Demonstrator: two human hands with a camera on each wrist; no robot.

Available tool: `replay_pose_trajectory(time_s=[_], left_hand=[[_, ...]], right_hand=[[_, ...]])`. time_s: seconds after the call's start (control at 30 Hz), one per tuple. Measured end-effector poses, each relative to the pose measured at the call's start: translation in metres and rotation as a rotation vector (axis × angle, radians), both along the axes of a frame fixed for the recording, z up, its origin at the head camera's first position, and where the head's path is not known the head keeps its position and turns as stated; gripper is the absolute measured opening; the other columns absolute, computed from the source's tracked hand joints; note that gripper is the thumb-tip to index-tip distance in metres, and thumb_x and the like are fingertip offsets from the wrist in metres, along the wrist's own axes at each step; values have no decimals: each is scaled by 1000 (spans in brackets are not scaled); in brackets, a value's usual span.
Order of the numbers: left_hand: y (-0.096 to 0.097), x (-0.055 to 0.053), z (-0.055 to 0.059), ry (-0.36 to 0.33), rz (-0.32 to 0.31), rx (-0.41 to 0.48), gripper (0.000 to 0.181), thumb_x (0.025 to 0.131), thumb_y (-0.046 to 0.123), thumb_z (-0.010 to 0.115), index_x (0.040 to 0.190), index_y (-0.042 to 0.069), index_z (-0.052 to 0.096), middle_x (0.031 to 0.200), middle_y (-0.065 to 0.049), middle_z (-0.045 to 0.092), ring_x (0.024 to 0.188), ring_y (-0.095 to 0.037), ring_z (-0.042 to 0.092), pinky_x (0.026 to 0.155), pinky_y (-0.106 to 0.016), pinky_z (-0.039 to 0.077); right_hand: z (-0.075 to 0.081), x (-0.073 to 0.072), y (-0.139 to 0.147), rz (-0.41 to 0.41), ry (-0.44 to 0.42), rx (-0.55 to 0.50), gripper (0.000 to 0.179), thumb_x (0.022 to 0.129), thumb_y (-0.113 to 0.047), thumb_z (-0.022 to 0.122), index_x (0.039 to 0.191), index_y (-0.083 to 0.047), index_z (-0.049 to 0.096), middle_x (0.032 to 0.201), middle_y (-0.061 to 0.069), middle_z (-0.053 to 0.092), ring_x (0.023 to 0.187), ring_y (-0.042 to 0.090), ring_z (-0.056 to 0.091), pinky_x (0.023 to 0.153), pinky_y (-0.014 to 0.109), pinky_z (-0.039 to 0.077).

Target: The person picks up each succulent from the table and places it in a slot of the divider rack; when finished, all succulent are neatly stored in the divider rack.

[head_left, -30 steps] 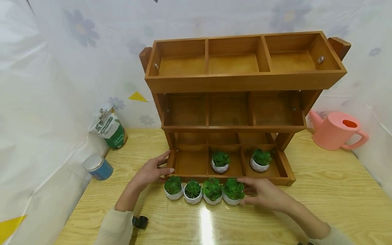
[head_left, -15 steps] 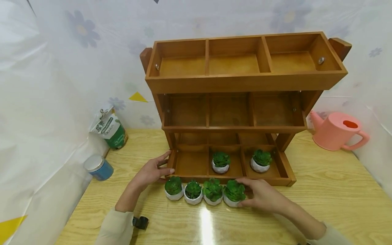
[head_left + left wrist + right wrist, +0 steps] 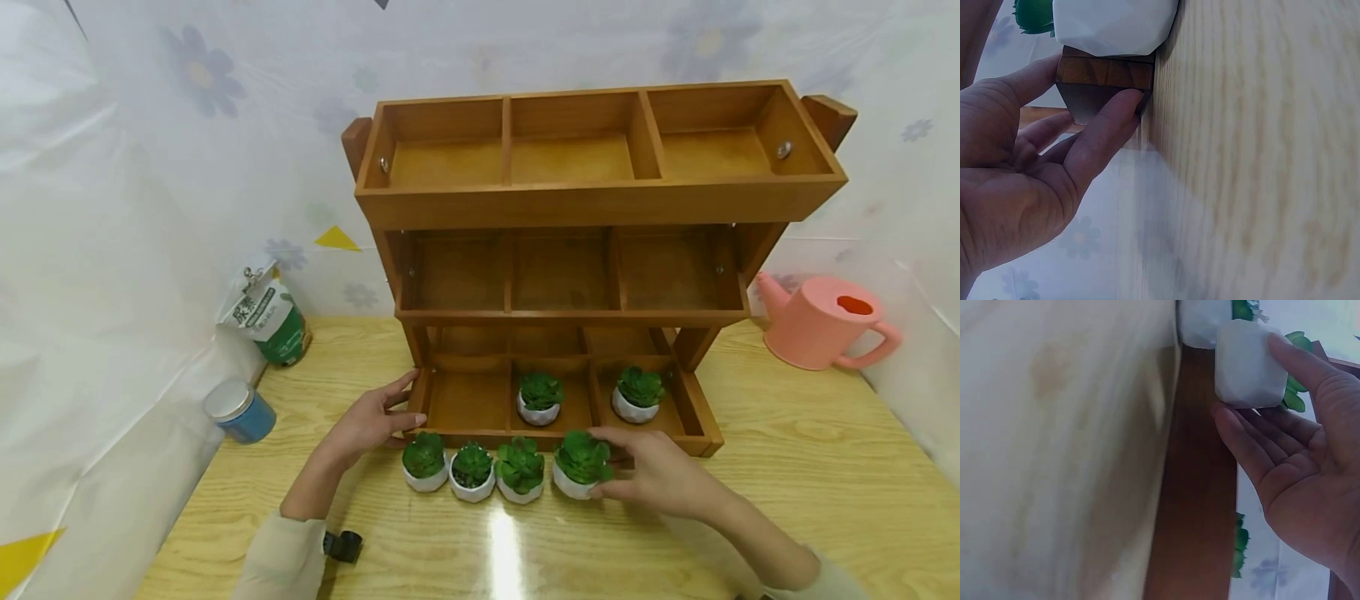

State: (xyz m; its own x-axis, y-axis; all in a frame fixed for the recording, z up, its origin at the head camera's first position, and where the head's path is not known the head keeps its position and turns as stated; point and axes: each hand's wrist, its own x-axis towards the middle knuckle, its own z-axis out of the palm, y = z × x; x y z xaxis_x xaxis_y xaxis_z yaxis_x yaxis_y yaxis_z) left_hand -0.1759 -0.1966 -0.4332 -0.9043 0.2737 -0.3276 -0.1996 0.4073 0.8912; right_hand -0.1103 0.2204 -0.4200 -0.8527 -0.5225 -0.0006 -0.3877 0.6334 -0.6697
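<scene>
Held a small potted plant [image 3: 581, 462] in the right hand [image 3: 660, 477] and gripped a wooden shelf [image 3: 600, 202] with the left hand [image 3: 367, 425].
Pinched the plant's white pot [image 3: 1247, 365] between right thumb and fingers, and squeezed the shelf's low left end between left thumb [image 3: 1116, 112] and fingers. Saw the pot's base off the table [image 3: 420, 550] best in the right wrist view, and the thumb on the wood's end best in the left wrist view. Saw only from the head all of the row of three plants [image 3: 472, 471] just beside the held one, in front of the bottom tray [image 3: 468, 400]. Found a plant [image 3: 540, 396] in the tray's middle slot and another plant [image 3: 637, 393] in its right slot. Spotted, farther out, a clipped bag [image 3: 277, 325], a blue jar [image 3: 251, 419] with a silver lid [image 3: 228, 398], and a pink watering can [image 3: 817, 325].
</scene>
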Motion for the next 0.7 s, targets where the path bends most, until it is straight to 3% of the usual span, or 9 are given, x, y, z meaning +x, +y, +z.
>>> replay_pose_trajectory(time_s=[0.27, 0.5, 0.7], left_hand=[[0, 1, 1, 7, -20, 15, 78, 98, 24, 69, 163, 29, 25, 163, -27, 28, 122, -34, 65, 86, -46, 61], [0, 1, 1, 12, -26, 18, 78, 98, 24, 69, 163, 28, 25, 163, -28, 29, 122, -35, 65, 86, -47, 61], [-1, 0, 0, 6, -9, 10, 77, 99, 22, 68, 162, 30, 26, 163, -26, 30, 122, -34, 66, 86, -46, 62]], right_hand=[[19, -2, 2, -36, 23, 0, 80, 81, -51, 81, 139, 0, 59, 117, 6, 74, 94, 10, 73, 76, 20, 58], [26, -7, -4, -106, 21, 19, 79, 81, -53, 81, 142, -7, 58, 111, 0, 74, 94, 12, 72, 76, 24, 59], [29, -13, -16, -125, -7, -30, 79, 81, -49, 82, 143, -6, 57, 115, 6, 73, 97, 16, 72, 76, 26, 60]])
